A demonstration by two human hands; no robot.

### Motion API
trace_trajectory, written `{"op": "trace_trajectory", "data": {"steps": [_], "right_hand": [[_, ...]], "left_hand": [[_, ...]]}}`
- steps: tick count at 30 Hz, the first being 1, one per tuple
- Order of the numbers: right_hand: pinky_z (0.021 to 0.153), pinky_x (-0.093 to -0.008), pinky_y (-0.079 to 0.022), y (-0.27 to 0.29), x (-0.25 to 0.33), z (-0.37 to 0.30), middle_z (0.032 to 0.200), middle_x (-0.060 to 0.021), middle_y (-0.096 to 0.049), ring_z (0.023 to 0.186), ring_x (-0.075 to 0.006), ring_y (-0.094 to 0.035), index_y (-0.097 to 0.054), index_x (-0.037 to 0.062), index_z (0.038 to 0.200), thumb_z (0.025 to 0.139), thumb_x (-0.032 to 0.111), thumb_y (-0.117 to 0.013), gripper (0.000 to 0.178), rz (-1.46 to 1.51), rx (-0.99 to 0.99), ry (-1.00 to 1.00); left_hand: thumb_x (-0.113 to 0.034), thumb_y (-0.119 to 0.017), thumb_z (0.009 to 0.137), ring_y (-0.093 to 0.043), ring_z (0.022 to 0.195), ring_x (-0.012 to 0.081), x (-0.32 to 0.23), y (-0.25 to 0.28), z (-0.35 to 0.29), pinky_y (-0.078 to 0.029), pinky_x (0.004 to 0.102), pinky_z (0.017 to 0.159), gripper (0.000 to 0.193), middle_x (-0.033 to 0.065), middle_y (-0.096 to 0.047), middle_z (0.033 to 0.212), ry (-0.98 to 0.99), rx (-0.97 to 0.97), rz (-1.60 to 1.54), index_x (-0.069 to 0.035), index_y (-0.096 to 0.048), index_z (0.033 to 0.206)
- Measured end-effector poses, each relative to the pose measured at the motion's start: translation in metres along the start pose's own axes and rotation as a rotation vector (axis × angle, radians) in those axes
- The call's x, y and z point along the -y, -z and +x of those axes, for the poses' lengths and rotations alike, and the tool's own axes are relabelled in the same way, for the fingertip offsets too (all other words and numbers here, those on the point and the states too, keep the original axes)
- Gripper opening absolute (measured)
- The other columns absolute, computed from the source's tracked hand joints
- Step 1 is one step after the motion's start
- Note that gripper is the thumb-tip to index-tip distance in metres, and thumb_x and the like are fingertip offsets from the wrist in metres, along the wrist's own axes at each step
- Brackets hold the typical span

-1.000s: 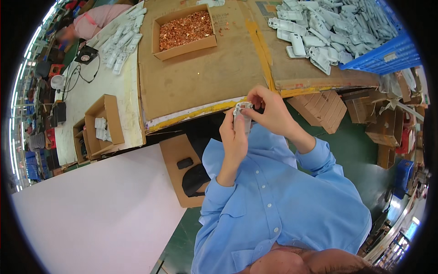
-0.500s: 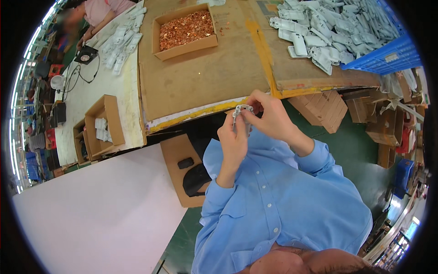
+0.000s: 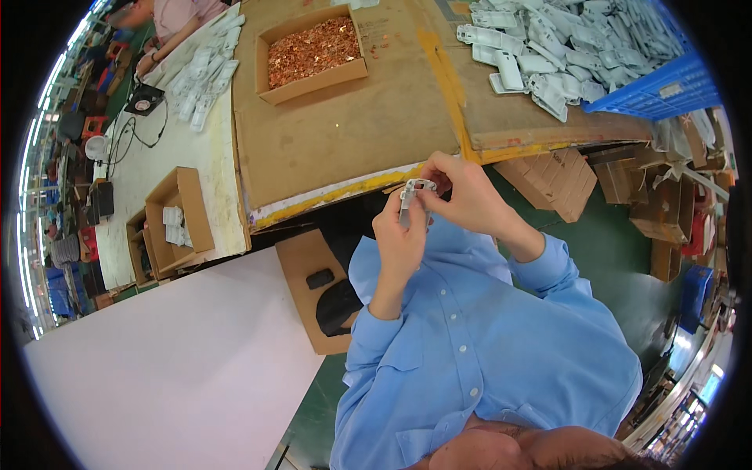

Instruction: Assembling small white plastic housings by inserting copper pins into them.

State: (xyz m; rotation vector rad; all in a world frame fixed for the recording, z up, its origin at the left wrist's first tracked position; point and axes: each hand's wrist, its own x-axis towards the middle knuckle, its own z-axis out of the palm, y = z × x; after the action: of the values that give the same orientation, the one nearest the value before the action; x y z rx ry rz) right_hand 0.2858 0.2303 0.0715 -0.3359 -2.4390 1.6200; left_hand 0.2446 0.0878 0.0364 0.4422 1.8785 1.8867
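A small white plastic housing (image 3: 417, 188) is held up before my chest, just off the near edge of the cardboard-covered table. My left hand (image 3: 398, 239) grips it from below and the left, fingers closed round its side. From the right, my right hand (image 3: 466, 196) pinches its upper end, thumb pressed to the part; whether those fingers also hold a small piece is hidden. An open cardboard box (image 3: 313, 92) full of small copper-coloured metal pieces (image 3: 313, 53) sits farther back on the table. At the far right lies a heap of similar white housings (image 3: 552, 55).
A blue plastic crate (image 3: 662, 92) stands beside the heap. On the left white table are more white housings (image 3: 205, 74), a small black device with a cable (image 3: 146, 99), and a cardboard box (image 3: 190, 215). Another person (image 3: 168, 31) is at the far left. Cartons (image 3: 552, 184) stand under the table's right side.
The white housing has tilted slightly between my fingers, and both hands keep hold of it. My view has shifted a little; the tables' contents look the same.
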Motion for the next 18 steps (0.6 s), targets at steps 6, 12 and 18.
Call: {"op": "trace_trajectory", "data": {"steps": [6,12,18], "right_hand": [[0.061,-0.0342,-0.049,0.008,0.002,0.001,0.073,-0.0119,-0.061,0.067,-0.0255,-0.061,-0.056,0.0008,0.090,0.077,0.010,-0.067,0.019,-0.055,0.059,-0.015],[0.058,-0.0322,-0.048,0.010,-0.005,0.003,0.072,-0.0109,-0.060,0.064,-0.0228,-0.060,-0.056,0.0019,0.091,0.076,0.008,-0.067,0.019,-0.121,0.062,0.078],[0.060,-0.0342,-0.049,0.001,-0.009,0.011,0.079,-0.0106,-0.060,0.068,-0.0256,-0.061,-0.057,0.0029,0.091,0.077,0.012,-0.068,0.021,-0.240,-0.025,0.120]], "left_hand": [[-0.012,-0.052,0.095,-0.061,0.060,0.0086,0.004,-0.001,0.002,-0.048,0.0231,0.056,0.020,0.0050,-0.065,0.074,0.010,0.043,-0.014,0.002,-0.062,0.106],[-0.009,-0.052,0.095,-0.059,0.061,0.0077,0.003,-0.006,-0.001,-0.047,0.0225,0.056,0.019,0.0034,-0.063,0.072,0.080,0.005,-0.009,0.001,-0.062,0.107],[-0.008,-0.059,0.089,-0.057,0.068,0.0134,0.011,0.008,0.013,-0.046,0.0271,0.060,0.015,0.0066,-0.059,0.077,-0.077,0.008,0.239,0.002,-0.061,0.100]]}}
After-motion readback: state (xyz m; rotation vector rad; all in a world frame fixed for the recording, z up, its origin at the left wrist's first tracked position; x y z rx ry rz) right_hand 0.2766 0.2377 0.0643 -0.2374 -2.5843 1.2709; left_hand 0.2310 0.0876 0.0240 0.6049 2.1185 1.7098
